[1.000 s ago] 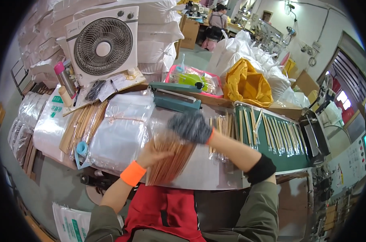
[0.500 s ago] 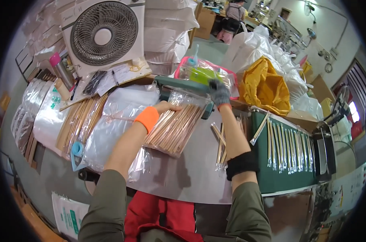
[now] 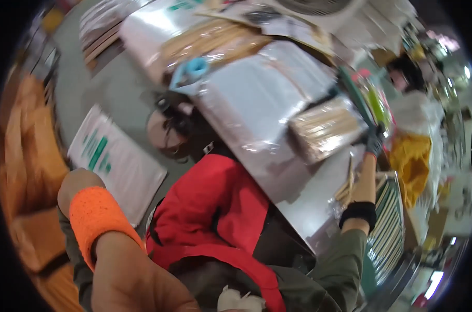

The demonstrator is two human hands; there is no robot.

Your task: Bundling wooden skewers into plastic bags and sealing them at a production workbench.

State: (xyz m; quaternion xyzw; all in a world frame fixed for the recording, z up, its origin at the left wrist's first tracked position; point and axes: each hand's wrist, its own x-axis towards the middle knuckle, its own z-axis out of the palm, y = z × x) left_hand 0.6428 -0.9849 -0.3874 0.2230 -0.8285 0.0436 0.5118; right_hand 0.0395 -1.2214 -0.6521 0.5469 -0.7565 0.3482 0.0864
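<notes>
Head view: bagged wooden sticks [image 3: 327, 127] beside a green bar sealer [image 3: 354, 94]

Gloved right hand [image 3: 375, 141] at the sealer's end, left hand [image 3: 142, 285] in near foreground; finger states cannot be told. Sealing appears in hand; steady pressure seems called for.

— Where is the boxy clear plastic packet of tan wooden sticks [image 3: 327, 127] lying?
— It's lying right of the clear plastic bag stack [image 3: 262, 91], with the long green bar sealer [image 3: 352, 89] sitting behind the packet.
</notes>
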